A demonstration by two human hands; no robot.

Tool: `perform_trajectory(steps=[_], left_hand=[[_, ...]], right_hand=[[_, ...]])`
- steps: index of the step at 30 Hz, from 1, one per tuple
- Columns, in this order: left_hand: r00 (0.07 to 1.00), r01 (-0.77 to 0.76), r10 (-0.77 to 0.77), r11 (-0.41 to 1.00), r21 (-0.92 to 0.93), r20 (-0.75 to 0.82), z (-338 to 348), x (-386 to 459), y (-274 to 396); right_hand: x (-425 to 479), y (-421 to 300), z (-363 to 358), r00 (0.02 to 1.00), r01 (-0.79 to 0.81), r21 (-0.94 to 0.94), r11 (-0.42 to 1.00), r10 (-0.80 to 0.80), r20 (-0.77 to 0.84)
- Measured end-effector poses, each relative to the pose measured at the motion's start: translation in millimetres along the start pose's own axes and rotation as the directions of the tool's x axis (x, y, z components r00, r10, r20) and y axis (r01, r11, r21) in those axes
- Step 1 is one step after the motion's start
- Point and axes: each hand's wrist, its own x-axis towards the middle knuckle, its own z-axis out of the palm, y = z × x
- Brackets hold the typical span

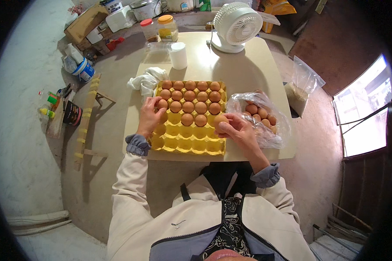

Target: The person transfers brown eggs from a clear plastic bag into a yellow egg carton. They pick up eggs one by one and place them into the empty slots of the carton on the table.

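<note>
A yellow egg tray (187,143) lies on the table in front of me, with brown eggs (189,96) filling its far rows. In the fourth row, two eggs (194,120) sit near the middle. My left hand (149,115) is at the tray's left edge, thumb and fingers around a brown egg (162,104) in the third row. My right hand (241,129) pinches another brown egg (220,120) at the right end of the fourth row. Right of the tray, a clear plastic bag (277,137) holds several more brown eggs (262,113).
A white cloth (148,80) lies by the tray's far left corner. Beyond stand a white cup (178,56), two lidded jars (167,28) and a white fan (236,27). A bag of grain-like material (299,94) is beside the table's right edge. A wooden bench (87,120) stands left.
</note>
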Motion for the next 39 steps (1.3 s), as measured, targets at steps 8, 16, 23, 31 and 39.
perform_trajectory(steps=[8, 16, 23, 31, 39], left_hand=[[1.000, -0.011, 0.013, 0.995, -0.094, 0.020, 1.9, 1.6, -7.2], [1.000, 0.011, -0.010, 0.998, -0.059, 0.025, 1.3, -0.6, -15.0], [0.999, -0.023, 0.023, 0.999, -0.027, 0.024, 4.4, -4.2, -23.6], [0.997, 0.071, -0.073, 0.996, -0.050, -0.030, -24.7, -23.6, -15.1], [0.983, 0.144, -0.157, 0.980, -0.137, -0.095, -56.2, -71.3, -15.8]], right_hand=[[21.8, 19.8, 2.4, 0.941, -0.305, 0.435, 0.847, 0.198, 0.274], [41.5, 24.4, 29.2, 0.945, -0.324, 0.495, 0.806, 0.250, 0.211], [73.5, 19.9, 46.3, 0.976, -0.119, 0.108, 0.987, 0.096, 0.194], [101.9, 16.5, 80.3, 0.955, 0.238, -0.391, 0.889, -0.141, 0.260], [111.8, 47.8, 104.6, 0.835, 0.547, -0.714, 0.436, -0.343, 0.430]])
